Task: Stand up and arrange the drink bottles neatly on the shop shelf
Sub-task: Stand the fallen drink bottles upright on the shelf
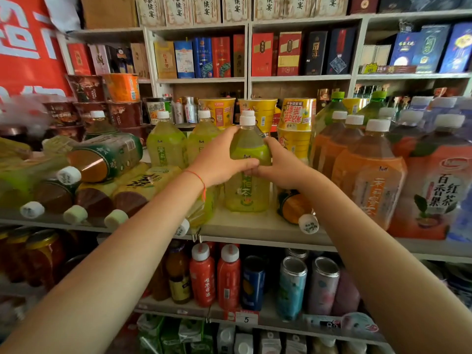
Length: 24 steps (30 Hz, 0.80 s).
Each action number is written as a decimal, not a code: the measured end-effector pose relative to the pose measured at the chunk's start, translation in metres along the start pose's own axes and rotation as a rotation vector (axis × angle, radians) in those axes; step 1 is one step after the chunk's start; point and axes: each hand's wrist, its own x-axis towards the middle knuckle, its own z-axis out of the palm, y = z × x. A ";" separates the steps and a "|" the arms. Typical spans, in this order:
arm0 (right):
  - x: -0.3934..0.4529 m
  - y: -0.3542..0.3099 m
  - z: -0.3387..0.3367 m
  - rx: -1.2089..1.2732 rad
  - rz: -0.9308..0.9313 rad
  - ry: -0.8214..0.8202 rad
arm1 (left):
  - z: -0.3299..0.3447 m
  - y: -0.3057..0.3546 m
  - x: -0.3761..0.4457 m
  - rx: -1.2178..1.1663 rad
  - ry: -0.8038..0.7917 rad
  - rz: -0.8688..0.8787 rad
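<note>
A green tea bottle [247, 190] with a white cap stands upright on the shelf [255, 227] in the middle. My left hand [219, 159] and my right hand [283, 164] both grip its upper body from either side. Two more green bottles [166, 144] stand upright behind it on the left. Several bottles lie on their sides at the left [102, 159], caps toward the front edge. One orange bottle [296, 209] lies on its side just right of the held bottle, under my right wrist. Upright orange tea bottles [367, 175] stand in rows on the right.
Yellow noodle cups [296, 116] and red noodle bowls [86, 90] stand behind the bottles. Boxed liquor [201, 57] fills the upper shelves. The shelf below holds red bottles [203, 274] and cans [292, 284].
</note>
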 end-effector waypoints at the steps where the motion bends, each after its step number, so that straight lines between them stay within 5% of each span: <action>1: 0.003 0.000 0.000 -0.005 0.003 -0.007 | 0.001 -0.002 0.002 -0.011 0.011 -0.004; 8: 0.003 0.004 0.003 -0.089 -0.003 -0.033 | -0.002 -0.014 0.014 0.102 0.023 -0.060; 10: 0.001 0.010 -0.002 -0.124 -0.003 -0.032 | 0.007 -0.011 0.005 0.255 0.177 -0.025; 13: -0.008 0.012 -0.016 -0.031 0.005 0.087 | 0.033 0.009 -0.020 0.359 0.558 0.332; 14: -0.011 0.010 -0.020 0.038 0.019 0.142 | 0.041 0.017 -0.029 0.274 0.553 0.460; 16: -0.019 0.006 -0.026 0.152 0.046 0.225 | 0.057 0.030 -0.048 0.117 0.292 0.583; 19: -0.029 0.003 -0.026 0.126 0.025 0.222 | 0.085 0.035 -0.065 0.281 -0.009 0.655; 24: -0.050 0.005 -0.021 0.059 -0.053 0.084 | 0.108 0.033 -0.071 0.341 0.168 0.768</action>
